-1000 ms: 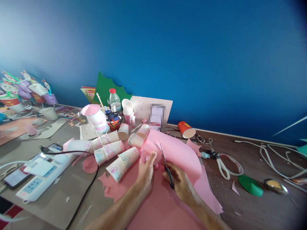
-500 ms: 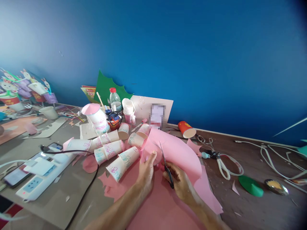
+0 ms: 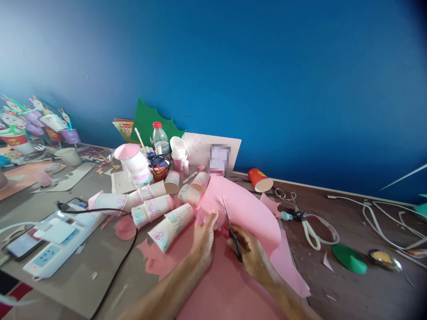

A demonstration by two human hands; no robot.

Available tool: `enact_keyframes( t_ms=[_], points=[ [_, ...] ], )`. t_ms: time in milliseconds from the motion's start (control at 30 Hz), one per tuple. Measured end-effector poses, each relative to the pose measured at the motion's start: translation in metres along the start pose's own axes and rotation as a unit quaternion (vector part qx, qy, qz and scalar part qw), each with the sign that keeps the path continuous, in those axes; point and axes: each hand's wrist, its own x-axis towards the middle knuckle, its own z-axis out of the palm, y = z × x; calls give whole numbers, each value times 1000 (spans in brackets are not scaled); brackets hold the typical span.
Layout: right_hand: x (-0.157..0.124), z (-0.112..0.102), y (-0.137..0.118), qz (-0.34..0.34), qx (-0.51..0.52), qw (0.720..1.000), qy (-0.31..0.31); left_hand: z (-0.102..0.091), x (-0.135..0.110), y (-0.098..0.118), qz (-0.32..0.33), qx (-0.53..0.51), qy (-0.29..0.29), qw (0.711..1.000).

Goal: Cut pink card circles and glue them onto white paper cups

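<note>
My left hand pinches the lower edge of a pink paper sheet, thumb on top. A round outline shows on the paper just above that thumb. In my right hand is a pair of black-handled scissors, fingers wrapped round the handles. The blades point up and away, lying at the paper right beside the outline. Part of the sheet curls over to the right of the scissors. Beneath both hands lies more pink paper. Left of my left hand, a decorated paper cup rests on its side.
Several paper cups lie to the left, near a white power strip and a black cable. A capped bottle stands behind. On the right are a red cup, a corded lanyard and a green paper cone.
The far edge of the pink sheet has shifted slightly. Both hands and the scissors stay almost in the same place.
</note>
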Motion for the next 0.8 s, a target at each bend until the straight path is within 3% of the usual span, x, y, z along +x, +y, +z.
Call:
enact_keyframes(
  t_ms=[267,567,700,800],
  points=[
    [-2,-1,-15,-25,-22,999,-38,2,-4,0,-6,-13,-49,999],
    [-5,-6,-24,-36,-42,994,-93,4,-10,7,-6,-6,-60,998],
    [-9,-10,-34,6,-20,992,-127,4,-12,15,-4,6,-73,997],
    [-14,-20,-43,56,-1,985,-165,2,-4,20,35,14,-60,998]
  ],
)
